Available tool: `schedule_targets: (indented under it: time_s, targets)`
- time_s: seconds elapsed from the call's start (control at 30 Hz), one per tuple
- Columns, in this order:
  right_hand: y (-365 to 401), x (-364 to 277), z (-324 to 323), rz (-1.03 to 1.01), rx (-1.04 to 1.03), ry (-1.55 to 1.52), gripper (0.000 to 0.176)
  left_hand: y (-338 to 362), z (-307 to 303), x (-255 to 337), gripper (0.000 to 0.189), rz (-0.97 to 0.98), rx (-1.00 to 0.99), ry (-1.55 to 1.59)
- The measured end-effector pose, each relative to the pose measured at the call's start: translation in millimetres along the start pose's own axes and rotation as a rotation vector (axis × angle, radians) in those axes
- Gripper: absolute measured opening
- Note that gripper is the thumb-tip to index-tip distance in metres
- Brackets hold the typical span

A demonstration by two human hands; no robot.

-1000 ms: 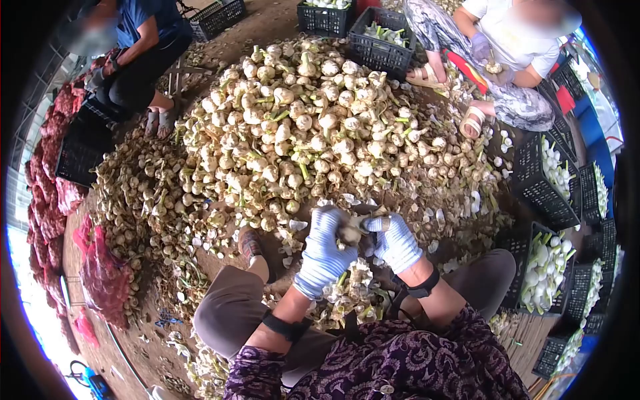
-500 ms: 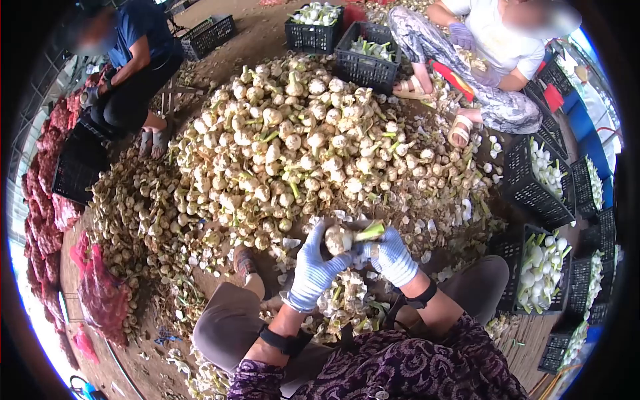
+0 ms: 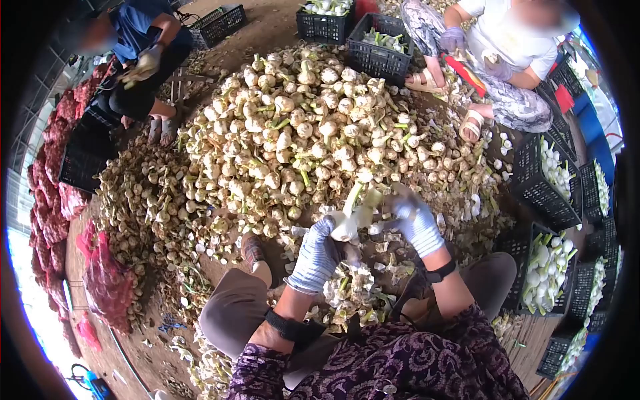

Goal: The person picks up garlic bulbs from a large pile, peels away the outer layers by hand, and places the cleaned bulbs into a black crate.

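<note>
My left hand (image 3: 315, 257), in a white-and-blue striped glove, grips a garlic bulb (image 3: 345, 231) in front of my knees. Its white base faces me and its pale green stem (image 3: 353, 198) points up and away. Just to the right, my right hand (image 3: 416, 223), gloved alike, is close to the bulb with its fingers smeared by motion. A blurred flap of papery skin (image 3: 373, 203) lies between the hands; whether the right fingers hold it cannot be made out. Beyond my hands rises a large heap of unpeeled garlic (image 3: 300, 127).
Loose peelings (image 3: 353, 290) cover the ground between my legs. At my right stands a black crate of peeled garlic (image 3: 548, 270), with several more behind. One person (image 3: 143, 40) sits at the far left, another (image 3: 500, 47) at the far right. Red net sacks (image 3: 110, 283) lie left.
The garlic has turned so its stem points away instead of right, and its base looks whiter. My right hand has moved right and up. The left co-worker's hands have risen.
</note>
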State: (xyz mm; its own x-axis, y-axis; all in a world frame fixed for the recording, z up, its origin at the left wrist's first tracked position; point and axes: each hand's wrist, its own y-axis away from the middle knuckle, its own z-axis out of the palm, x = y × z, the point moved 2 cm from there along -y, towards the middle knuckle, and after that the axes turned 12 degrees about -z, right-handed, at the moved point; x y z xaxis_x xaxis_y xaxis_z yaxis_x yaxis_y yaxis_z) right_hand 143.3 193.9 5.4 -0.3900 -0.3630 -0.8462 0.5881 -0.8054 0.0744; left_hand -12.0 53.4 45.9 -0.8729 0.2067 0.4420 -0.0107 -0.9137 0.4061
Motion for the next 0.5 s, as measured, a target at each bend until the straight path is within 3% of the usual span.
schedule_targets:
  time_s: [0.03, 0.1, 0.13, 0.17, 0.23, 0.3, 0.33, 0.37, 0.4, 0.43, 0.47, 0.5]
  targets:
    - [-4, -7, -10, -0.088, 0.073, 0.110, 0.027, 0, -2, -1, 0.050, 0.005, -0.001, 0.005]
    - [9, -3, -12, -0.072, -0.043, 0.312, 0.029, -2, -4, -2, 0.050, 0.141, 0.122, -0.280]
    - [16, -19, 17, 0.086, -0.153, 0.459, 0.033, 2, 5, -2, 0.051, 0.157, 0.170, -0.378]
    - [16, -19, 32, 0.046, -0.243, 0.579, 0.040, 6, 12, -2, 0.052, 0.211, 0.207, -0.518]
    - [16, -10, 43, -0.027, -0.172, 0.483, 0.037, -1, 7, -12, 0.049, 0.268, 0.159, -0.536]
    - [9, -2, 33, -0.039, -0.062, 0.199, 0.025, -8, -8, -15, 0.023, 0.117, 0.040, -0.059]
    - [11, -4, 46, 0.000, -0.062, -0.111, 0.021, -8, -14, -11, 0.024, 0.120, 0.035, -0.025]
    - [14, -1, 45, 0.007, -0.063, -0.109, 0.021, -8, -19, -7, 0.026, 0.120, 0.033, 0.011]
    - [20, 5, 42, 0.096, -0.050, -0.136, 0.021, -12, -22, -7, 0.025, 0.205, 0.230, -0.063]
    - [23, 12, 38, 0.179, -0.035, -0.163, 0.020, -10, -22, -1, 0.028, 0.285, 0.165, -0.081]
    - [18, 22, 28, 0.019, -0.144, 0.076, 0.022, -3, -12, 7, 0.029, 0.278, 0.182, -0.119]
    - [15, 34, 20, 0.020, -0.141, 0.083, 0.022, 3, -1, 12, 0.029, 0.274, 0.196, -0.156]
